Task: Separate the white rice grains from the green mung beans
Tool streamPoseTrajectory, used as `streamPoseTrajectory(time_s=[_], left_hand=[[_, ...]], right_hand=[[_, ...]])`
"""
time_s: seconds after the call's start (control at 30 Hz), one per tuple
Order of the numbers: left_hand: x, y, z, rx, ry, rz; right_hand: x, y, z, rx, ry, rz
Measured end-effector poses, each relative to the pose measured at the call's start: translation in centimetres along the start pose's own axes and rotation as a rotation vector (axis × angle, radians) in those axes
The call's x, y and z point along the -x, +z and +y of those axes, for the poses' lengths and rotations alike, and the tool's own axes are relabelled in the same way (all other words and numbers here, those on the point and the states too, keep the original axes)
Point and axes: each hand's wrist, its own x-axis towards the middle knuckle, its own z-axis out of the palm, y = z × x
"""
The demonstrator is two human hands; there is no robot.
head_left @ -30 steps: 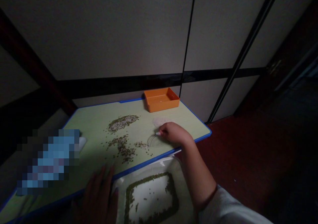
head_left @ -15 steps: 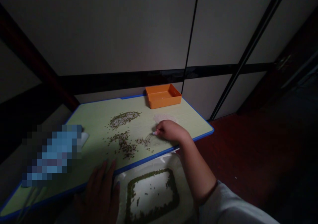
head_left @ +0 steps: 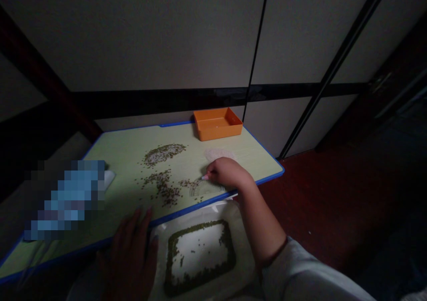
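My right hand (head_left: 225, 172) is closed around the pale handle end of what looks like a round, see-through mesh strainer (head_left: 204, 189), low over the table's front part. At the strainer's left edge lies a loose patch of small green grains mixed with pale ones (head_left: 167, 189). A second mixed pile (head_left: 163, 154) sits farther back, and a patch of pale grains (head_left: 218, 154) lies just behind my right hand. My left hand (head_left: 131, 247), dim in shadow, has its fingers stretched out at the table's front edge and holds nothing.
The pale green table (head_left: 123, 143) has a blue rim. An orange tray (head_left: 220, 133) stands at its back right, against the panelled wall. Below the front edge is a white basin (head_left: 245, 243) with green grains along its bottom edges. A blurred-out blue item (head_left: 70, 198) lies left.
My right hand has shifted a little to the left with the strainer, closer to the mixed grains. My left hand stays by the front edge. The camera view has shifted slightly.
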Motion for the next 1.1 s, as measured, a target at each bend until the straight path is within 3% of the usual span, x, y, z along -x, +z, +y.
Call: streamPoseTrajectory(time_s=[0.23, 0.6, 1.1], left_hand=[[0.0, -0.1, 0.2, 0.018, -0.024, -0.022], [0.0, 0.3, -0.3, 0.02, 0.015, 0.012], [-0.1, 0.0, -0.1, 0.004, 0.043, 0.0]], right_hand=[[-0.3, 0.3, -0.3, -0.025, -0.066, -0.054], [0.3, 0.0, 1.5, -0.117, -0.007, -0.039], [0.1, 0.3, 1.3, -0.2, -0.059, -0.095]])
